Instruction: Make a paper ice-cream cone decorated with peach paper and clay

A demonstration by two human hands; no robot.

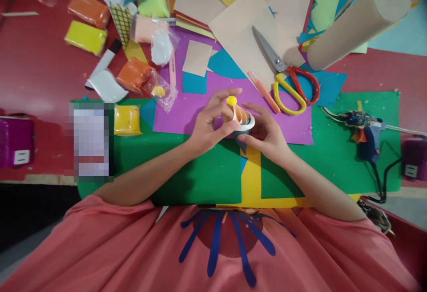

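Observation:
Between both hands is a small craft ice-cream cone (244, 125), a blue cone with a white rim, curled peach paper and a yellow ball (231, 101) at its top. My left hand (211, 123) has its thumb and index finger closed on the upper left of it, at the peach paper and rim. My right hand (271, 136) grips the blue cone from the other side, thumb low and fingers behind. Part of the cone is hidden by the fingers. Beneath lies purple paper (180, 116) on a green sheet (160, 163).
Scissors (279, 62) and a capped orange pen (265, 92) lie beyond my right hand. A glue gun (368, 138) rests at right, near a beige roll (356, 22). Clay packets, including a yellow one (127, 120), and finished cones (120, 18) are at left.

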